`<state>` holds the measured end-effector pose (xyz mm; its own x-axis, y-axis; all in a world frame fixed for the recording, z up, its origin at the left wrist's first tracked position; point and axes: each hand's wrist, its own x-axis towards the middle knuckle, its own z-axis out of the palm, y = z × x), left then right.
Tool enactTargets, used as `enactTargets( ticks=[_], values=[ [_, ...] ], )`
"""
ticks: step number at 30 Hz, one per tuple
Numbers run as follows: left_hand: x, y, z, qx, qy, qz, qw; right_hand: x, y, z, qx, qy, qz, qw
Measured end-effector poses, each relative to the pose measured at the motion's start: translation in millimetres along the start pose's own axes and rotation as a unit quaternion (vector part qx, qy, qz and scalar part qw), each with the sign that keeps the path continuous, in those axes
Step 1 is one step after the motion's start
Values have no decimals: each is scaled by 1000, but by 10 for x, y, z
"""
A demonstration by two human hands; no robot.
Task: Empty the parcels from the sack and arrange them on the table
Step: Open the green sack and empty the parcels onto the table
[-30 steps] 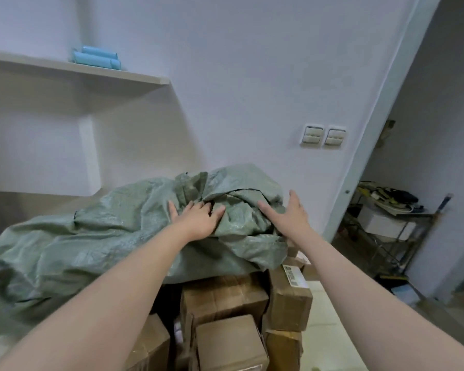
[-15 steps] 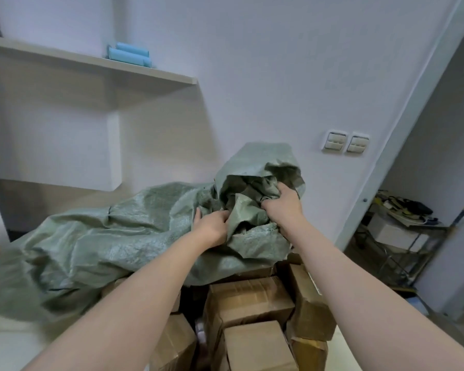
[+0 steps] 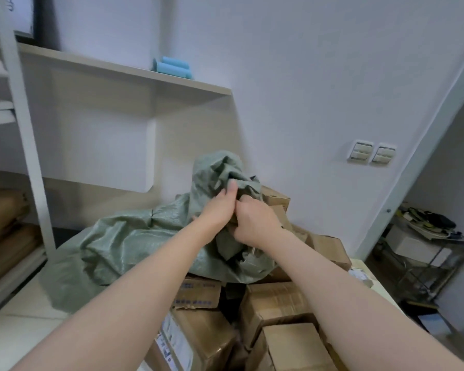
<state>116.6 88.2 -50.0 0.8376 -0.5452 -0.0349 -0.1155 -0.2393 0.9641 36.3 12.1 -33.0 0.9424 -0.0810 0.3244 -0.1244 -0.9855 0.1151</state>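
Note:
A grey-green woven sack (image 3: 123,242) lies crumpled over a pile of brown cardboard parcels (image 3: 276,301) on the table (image 3: 19,325). One end of it is bunched up high in front of me. My left hand (image 3: 216,210) and my right hand (image 3: 255,220) are pressed close together, and both grip that bunched fabric. The rest of the sack trails down to the left onto the table. More parcels (image 3: 275,199) show behind my hands at the right, and several lie uncovered in front of me.
A white wall shelf (image 3: 123,73) carries blue rolls (image 3: 172,66). A white rack post (image 3: 24,135) stands at the left with brown boxes (image 3: 3,210) behind it. Light switches (image 3: 371,155) sit on the wall. A wire cart (image 3: 423,236) with clutter stands at the right.
My hands went from lying spread on the sack to gripping it, came together and gathered its end upward. The sack slid off the parcels toward the left, uncovering more boxes.

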Motion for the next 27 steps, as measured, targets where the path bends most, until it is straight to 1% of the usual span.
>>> enactTargets(
  ticks=[1, 2, 3, 4, 5, 6, 7, 8, 9, 10, 11, 12, 13, 15, 17, 18, 20, 22, 24, 27],
  values=[
    [-24, -48, -20, -66, -13, -30, 997, -33, 4, -66, 20, 10, -42, 999],
    [-37, -78, -45, -120, -21, -46, 992, -68, 34, -129, 33, 42, -69, 996],
    [-61, -87, -72, -154, -26, -57, 986, -113, 77, -192, 46, 102, -70, 991],
    [-81, -88, -92, -174, -31, -65, 982, -146, 153, -227, 69, 157, -28, 985],
    [-98, -83, -92, -177, -32, -74, 981, -183, 208, -282, 112, 198, 38, 973],
    [-125, -55, -75, -170, -33, -82, 981, -200, 294, -308, 166, 204, 114, 958],
    [-147, -33, -40, -144, -26, -90, 985, -204, 408, -290, 225, 173, 185, 941],
    [-178, -24, 3, -106, -12, -102, 989, -207, 497, -263, 285, 98, 249, 921],
    [-178, -48, 58, -50, 4, -111, 993, -210, 572, -195, 333, 13, 291, 897],
    [-158, -87, 104, 4, 28, -114, 993, -224, 620, -118, 358, -53, 315, 877],
    [-159, -114, 139, 46, 55, -113, 991, -220, 666, -26, 373, -93, 323, 864],
    [-163, -133, 159, 66, 81, -109, 989, -219, 684, 41, 403, -111, 323, 849],
    [-165, -151, 155, 63, 105, -101, 987, -211, 694, 100, 441, -120, 315, 832],
    [-156, -187, 99, 13, 144, -87, 986, -158, 691, 110, 506, -112, 326, 790],
    [-225, -214, 55, -30, 181, -65, 981, -114, 686, 83, 527, -110, 346, 768],
    [-257, -243, 43, -46, 186, -54, 980, -102, 671, 66, 528, -114, 349, 766],
    [-303, -332, 29, -116, 176, -32, 977, -79, 663, 116, 528, -133, 340, 767],
    [-391, -354, 6, -200, 170, -41, 964, -53, 613, 164, 542, -143, 334, 758],
    [-459, -373, -53, -258, 170, -74, 948, -2, 543, 198, 576, -144, 341, 728],
    [-477, -431, -162, -311, 148, -110, 932, 77, 421, 204, 638, -174, 344, 666]
  ],
)
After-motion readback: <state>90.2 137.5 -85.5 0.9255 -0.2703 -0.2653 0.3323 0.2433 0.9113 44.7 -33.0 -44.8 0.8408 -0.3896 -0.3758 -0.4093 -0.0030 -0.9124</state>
